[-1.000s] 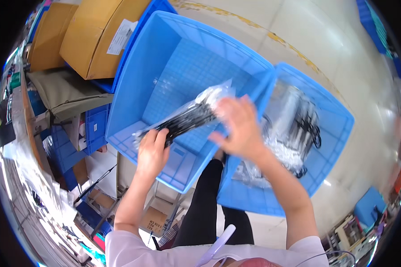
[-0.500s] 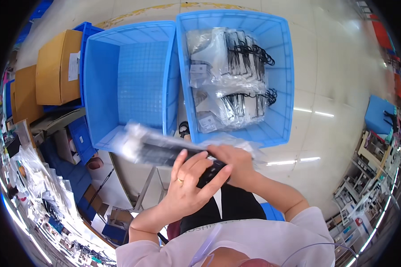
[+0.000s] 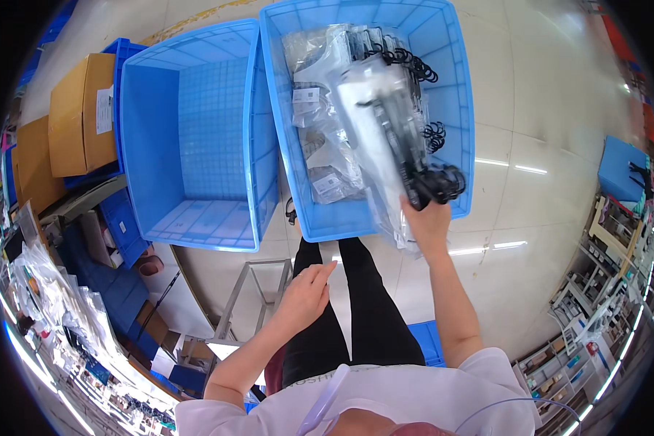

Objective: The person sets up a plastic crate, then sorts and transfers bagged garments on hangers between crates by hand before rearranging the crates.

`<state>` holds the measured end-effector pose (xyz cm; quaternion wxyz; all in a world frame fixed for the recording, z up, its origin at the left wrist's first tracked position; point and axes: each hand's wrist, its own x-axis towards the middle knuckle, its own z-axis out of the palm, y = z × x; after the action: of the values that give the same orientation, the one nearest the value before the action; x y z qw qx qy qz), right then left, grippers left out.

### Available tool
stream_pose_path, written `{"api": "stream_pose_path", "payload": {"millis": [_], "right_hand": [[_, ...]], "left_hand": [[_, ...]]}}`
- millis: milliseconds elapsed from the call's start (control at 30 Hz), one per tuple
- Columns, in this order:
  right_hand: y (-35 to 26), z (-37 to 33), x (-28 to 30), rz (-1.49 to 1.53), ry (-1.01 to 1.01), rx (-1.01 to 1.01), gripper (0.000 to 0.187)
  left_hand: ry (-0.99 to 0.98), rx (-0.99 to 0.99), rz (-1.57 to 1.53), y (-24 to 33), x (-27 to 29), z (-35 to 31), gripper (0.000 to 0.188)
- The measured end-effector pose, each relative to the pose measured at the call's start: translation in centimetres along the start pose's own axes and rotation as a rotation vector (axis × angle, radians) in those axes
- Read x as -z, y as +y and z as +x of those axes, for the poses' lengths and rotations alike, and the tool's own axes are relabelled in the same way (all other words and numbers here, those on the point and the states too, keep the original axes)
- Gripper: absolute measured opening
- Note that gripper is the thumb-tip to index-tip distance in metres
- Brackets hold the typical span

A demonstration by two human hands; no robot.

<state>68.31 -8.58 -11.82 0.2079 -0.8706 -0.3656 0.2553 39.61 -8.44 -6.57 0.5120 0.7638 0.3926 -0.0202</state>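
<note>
My right hand (image 3: pixel 427 224) grips the near end of a bundle of clear-bagged pieces with black hooks (image 3: pixel 385 138), where the dark hook ends gather. Tilted and smeared by motion, the bundle hangs over the right blue bin (image 3: pixel 316 231). Beneath it, more clear-bagged pieces (image 3: pixel 318 80) lie in that bin, with rows of black hooks (image 3: pixel 414 65) toward its right side; the bundle hides some of them. Over my lap, my left hand (image 3: pixel 305 294) holds nothing, its index finger stretched out and the other fingers loosely bent.
A second blue bin (image 3: pixel 214 123) with nothing in it stands to the left. Beyond it are cardboard boxes (image 3: pixel 83 116). A metal frame (image 3: pixel 243 291) stands near my left arm, and plastic bags (image 3: pixel 47 291) cover a bench at far left. Shelving (image 3: pixel 596 276) runs along the right.
From in front of me, the bundle has swung forward and right over the right bin. My left hand has let go of it and drawn back; my right hand still holds it.
</note>
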Motion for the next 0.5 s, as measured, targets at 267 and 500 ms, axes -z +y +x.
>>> {"api": "stream_pose_path", "payload": {"millis": [267, 500], "right_hand": [[9.7, 7.5, -4.9, -0.243, -0.078, -0.068, 0.098], [17.7, 8.9, -15.1, -0.595, -0.483, -0.379, 0.112]], "left_hand": [[0.02, 0.082, 0.022, -1.5, -0.7, -0.8, 0.047], [0.01, 0.224, 0.073, -3.2, -0.3, -4.4, 0.039]]}}
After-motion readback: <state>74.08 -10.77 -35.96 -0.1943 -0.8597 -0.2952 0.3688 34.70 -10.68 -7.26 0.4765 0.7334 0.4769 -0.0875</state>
